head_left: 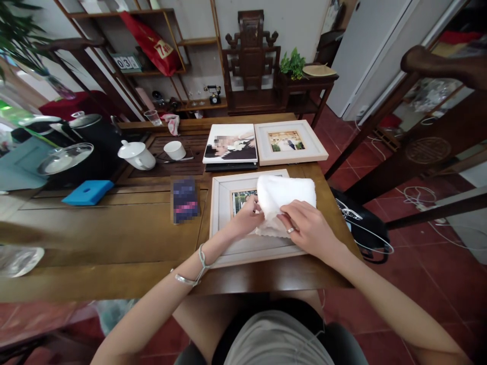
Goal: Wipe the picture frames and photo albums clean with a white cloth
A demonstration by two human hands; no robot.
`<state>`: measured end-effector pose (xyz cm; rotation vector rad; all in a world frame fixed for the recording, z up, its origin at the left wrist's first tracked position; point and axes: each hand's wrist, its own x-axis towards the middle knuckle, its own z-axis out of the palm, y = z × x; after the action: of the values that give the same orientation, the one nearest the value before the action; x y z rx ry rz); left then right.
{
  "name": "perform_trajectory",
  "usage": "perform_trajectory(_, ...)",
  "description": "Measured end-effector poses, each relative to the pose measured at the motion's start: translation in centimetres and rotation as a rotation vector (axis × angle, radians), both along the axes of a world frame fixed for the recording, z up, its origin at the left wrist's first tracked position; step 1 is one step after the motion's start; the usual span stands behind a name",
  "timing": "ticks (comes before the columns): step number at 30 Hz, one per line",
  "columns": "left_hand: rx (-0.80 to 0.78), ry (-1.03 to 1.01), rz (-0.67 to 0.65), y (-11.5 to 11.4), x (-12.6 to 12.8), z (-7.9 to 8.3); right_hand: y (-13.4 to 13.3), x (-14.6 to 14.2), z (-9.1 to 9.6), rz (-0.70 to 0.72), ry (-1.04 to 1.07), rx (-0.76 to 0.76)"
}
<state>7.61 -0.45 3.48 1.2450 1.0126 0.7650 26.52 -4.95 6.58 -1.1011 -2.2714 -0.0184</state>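
Note:
A folded white cloth (294,191) is held up over a picture frame (219,215) lying flat at the table's near edge. My left hand (248,217) grips the cloth's left edge, its fingertips partly hidden by the fabric. On the other side, my right hand (306,227), with a ring on one finger, pinches the cloth's front with thumb and fingers. The cloth and my hands cover much of the frame and most of the photo (239,199) inside it.
Behind lie a photo album (230,144) and a second framed photo (287,142). To the left are a blurred dark packet (185,199), a blue block (87,192), a white teapot (136,154), a cup (175,150) and a lidded pot (66,159). A wooden chair (422,137) stands right.

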Motion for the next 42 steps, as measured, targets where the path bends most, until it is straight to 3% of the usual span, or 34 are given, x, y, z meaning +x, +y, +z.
perform_trajectory(6,-0.118,-0.114,-0.010,-0.2,-0.5,0.9,-0.1,-2.0,-0.2,-0.051,-0.341,-0.036)
perform_trajectory(12,-0.329,-0.149,0.065,-0.2,-0.6,2.1,-0.9,-1.3,0.4,0.049,-0.418,-0.085)
perform_trajectory(15,-0.246,-0.070,0.067,-0.3,-0.6,2.2,-1.9,0.9,0.5,0.020,-0.185,-0.049)
perform_trajectory(17,-0.198,-0.015,0.045,-0.4,-0.7,2.3,-2.5,2.7,0.2,-0.185,0.085,-0.036)
perform_trajectory(18,-0.201,0.000,0.034,-0.4,-0.7,2.3,-2.7,3.5,-0.1,-0.303,0.233,-0.079)
perform_trajectory(20,-0.245,0.019,0.011,-0.4,-0.8,2.3,-3.1,4.6,-0.8,-0.436,0.520,-0.326)
perform_trajectory(23,-0.307,0.028,0.003,-0.4,-0.9,2.4,-3.4,5.0,-1.3,-0.371,0.841,-0.757)
perform_trajectory(27,-0.268,0.087,0.029,-0.3,-1.1,2.4,-3.5,4.6,-1.0,-0.295,1.016,-0.856)
perform_trajectory(33,-0.029,0.354,-0.080,-0.7,-1.7,2.1,-3.9,5.7,-1.4,-0.197,0.886,-0.911)
perform_trajectory(35,0.135,0.475,-0.075,-0.9,-1.6,2.0,-3.7,6.1,-1.4,-0.240,0.767,-0.846)
perform_trajectory(38,0.354,0.610,0.021,-1.1,-1.1,2.1,-2.8,6.2,-1.2,-0.410,0.584,-0.684)
perform_trajectory(42,0.329,0.658,-0.001,-0.3,-0.3,2.4,-1.0,5.6,-1.7,-0.466,0.536,-0.723)
